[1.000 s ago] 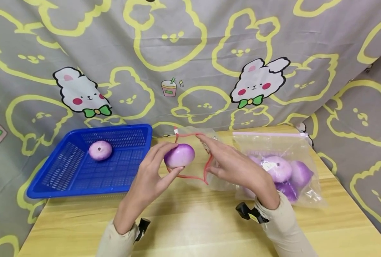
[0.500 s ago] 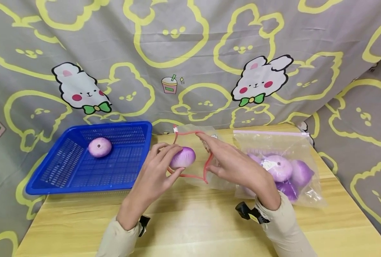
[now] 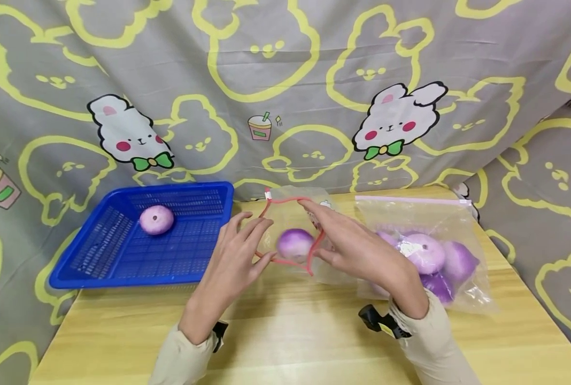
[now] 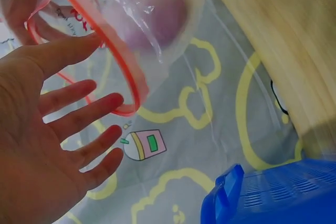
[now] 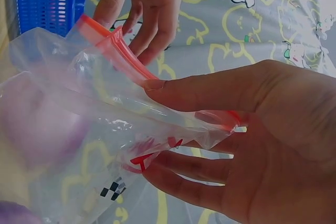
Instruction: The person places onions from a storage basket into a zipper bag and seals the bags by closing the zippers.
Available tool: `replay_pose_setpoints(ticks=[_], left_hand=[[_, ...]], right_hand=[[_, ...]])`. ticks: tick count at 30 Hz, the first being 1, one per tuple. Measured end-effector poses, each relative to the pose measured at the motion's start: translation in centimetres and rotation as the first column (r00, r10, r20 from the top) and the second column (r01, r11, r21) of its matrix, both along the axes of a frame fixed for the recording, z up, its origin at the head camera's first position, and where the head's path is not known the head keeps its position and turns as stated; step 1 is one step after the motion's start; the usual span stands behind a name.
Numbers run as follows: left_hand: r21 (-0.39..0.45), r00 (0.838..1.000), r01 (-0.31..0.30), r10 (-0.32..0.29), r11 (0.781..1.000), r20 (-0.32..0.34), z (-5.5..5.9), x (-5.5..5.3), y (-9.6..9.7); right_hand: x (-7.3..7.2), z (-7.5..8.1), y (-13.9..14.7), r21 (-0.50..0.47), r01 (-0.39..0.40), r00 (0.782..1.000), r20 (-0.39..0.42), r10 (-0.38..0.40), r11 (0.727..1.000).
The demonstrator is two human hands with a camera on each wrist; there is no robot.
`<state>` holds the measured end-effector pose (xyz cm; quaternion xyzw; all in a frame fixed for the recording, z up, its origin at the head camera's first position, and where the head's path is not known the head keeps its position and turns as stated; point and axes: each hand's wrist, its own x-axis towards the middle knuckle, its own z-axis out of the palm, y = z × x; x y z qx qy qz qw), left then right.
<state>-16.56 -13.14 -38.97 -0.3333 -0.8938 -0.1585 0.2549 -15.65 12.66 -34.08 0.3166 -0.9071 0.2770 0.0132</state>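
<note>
A clear zip bag (image 3: 333,274) with a red-edged mouth stands open between the hands at the middle of the table. One purple onion (image 3: 295,244) is inside it; in the right wrist view the same onion (image 5: 42,121) shows blurred through the plastic. My right hand (image 3: 357,248) holds the bag's mouth, thumb on one side and fingers on the other. My left hand (image 3: 232,254) is at the opposite side of the mouth. Its fingers are spread and hold nothing, and its thumb (image 4: 73,51) lies close to the red rim in the left wrist view.
A blue plastic basket (image 3: 143,278) at the left contains one onion (image 3: 156,220). To the right lies a zip bag (image 3: 377,211) with a pale pink strip and several purple onions in it. Behind the wooden table (image 3: 285,337) hangs a patterned grey curtain (image 3: 285,64).
The left hand let go of the onion, which moved right and down from its fingers into the red-edged bag. The right hand keeps its hold on the bag's mouth.
</note>
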Motion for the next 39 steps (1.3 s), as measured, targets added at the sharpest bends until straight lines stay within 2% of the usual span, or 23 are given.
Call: replay_pose_setpoints(ticks=[4, 10, 17, 22, 33, 39], left_hand=[[0.05, 1.0, 0.025, -0.025, 0.998, 0.013, 0.5, 0.2, 0.2], [0.168, 0.998, 0.054, -0.05, 0.984, -0.028, 1.2, 0.7, -0.1], [0.176, 0.999, 0.044, -0.039, 0.983, -0.032, 1.8, 0.8, -0.7], [0.19, 0.998, 0.043, -0.034, 0.981, -0.052, 1.9, 0.4, -1.3], [0.233, 0.998, -0.029, 0.042, 0.972, -0.048, 1.5, -0.9, -4.2], [0.28, 0.991, -0.123, 0.132, 0.952, -0.013, 1.1, -2.2, -6.0]], right_hand=[[-0.1, 0.1, 0.1, -0.01, -0.001, 1.0, 0.025, 0.001, 1.0], [-0.1, 0.1, 0.0, -0.011, 0.006, 0.999, 0.035, -0.006, 1.0], [0.0, 0.3, 0.1, -0.025, 0.03, 0.996, 0.082, -0.028, 0.999], [0.0, 0.4, 0.3, -0.016, 0.041, 0.997, 0.065, -0.039, 0.999], [0.0, 0.2, 0.7, -0.024, 0.029, 0.999, 0.045, -0.028, 0.999], [-0.1, 0.3, 0.8, -0.026, 0.025, 0.999, 0.043, -0.024, 0.999]])
